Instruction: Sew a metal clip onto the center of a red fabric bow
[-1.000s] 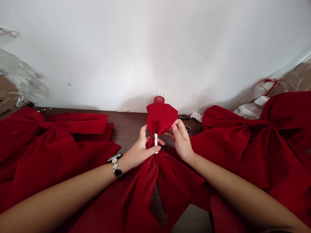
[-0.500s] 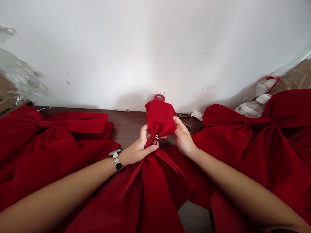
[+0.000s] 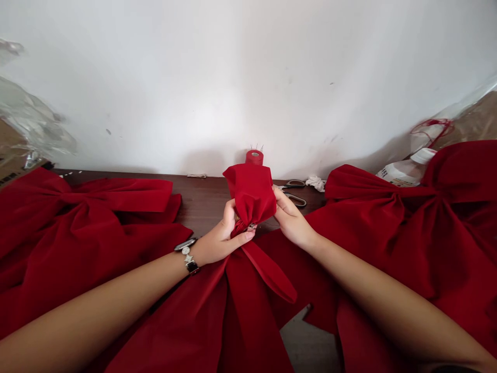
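A red velvet bow piece [image 3: 248, 290] lies in front of me, gathered at its middle. My left hand [image 3: 223, 238] is closed round that gathered waist, where a small metal clip [image 3: 250, 226] shows under the fingers. Above the waist the cloth stands up as a red flap [image 3: 252, 194]. My right hand [image 3: 291, 217] pinches the right edge of this flap. A watch sits on my left wrist.
Finished red bows lie on the dark wooden table [image 3: 202, 199] at the left [image 3: 77, 228] and right [image 3: 411, 217]. A red thread spool [image 3: 254, 156] with pins stands by the white wall. Scissors [image 3: 293, 192], a white plastic bottle [image 3: 406, 168] and plastic bags are behind.
The clip has turned from upright and plain to mostly hidden under the cloth. The upper flap has folded lower and leftward, and the lower cloth has spread and twisted, with one fold crossing rightward.
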{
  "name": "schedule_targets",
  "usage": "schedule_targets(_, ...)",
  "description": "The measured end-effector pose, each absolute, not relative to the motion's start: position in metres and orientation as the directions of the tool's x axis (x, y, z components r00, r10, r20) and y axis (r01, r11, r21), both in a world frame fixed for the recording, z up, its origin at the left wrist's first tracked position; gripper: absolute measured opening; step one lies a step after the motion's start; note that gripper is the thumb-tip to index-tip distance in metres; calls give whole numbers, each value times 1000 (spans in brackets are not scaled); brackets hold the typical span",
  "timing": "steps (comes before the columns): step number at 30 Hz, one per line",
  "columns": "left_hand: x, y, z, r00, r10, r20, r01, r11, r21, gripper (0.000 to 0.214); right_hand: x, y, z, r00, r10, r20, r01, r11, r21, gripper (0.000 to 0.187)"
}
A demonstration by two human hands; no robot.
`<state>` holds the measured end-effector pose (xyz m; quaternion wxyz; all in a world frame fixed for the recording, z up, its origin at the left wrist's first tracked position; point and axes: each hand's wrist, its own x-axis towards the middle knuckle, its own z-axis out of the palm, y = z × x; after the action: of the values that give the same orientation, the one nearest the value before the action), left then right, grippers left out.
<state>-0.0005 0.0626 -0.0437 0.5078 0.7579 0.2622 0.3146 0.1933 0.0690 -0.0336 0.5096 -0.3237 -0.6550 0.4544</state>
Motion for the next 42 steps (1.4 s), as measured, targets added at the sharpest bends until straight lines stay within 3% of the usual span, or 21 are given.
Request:
schedule_targets(4,-2,64,-47,619,754,217,155,-389,908,46,195,69,-29,-325,863,387,-44,395,-917,36)
schedule_targets(12,-3,68,-47,666,719,199,72,-328,942,42,194,69,-33,-359,857,369,-176,326,-929,34)
schedule_targets(23,-3,70,-49,666,688,288,12,-396,918,44,191,65,-28,-341,867,364,-100,351,-931,38)
schedule_targets(35,0,68,-47,599,765,238,111,-374,921,38,192,68,-34,-386,861,332,-202,272,-941,34)
schedule_targets(42,0,68,-45,584,787,199,203,-378,903,48,194,65,-31,-374,865,334,-142,302,-943,37)
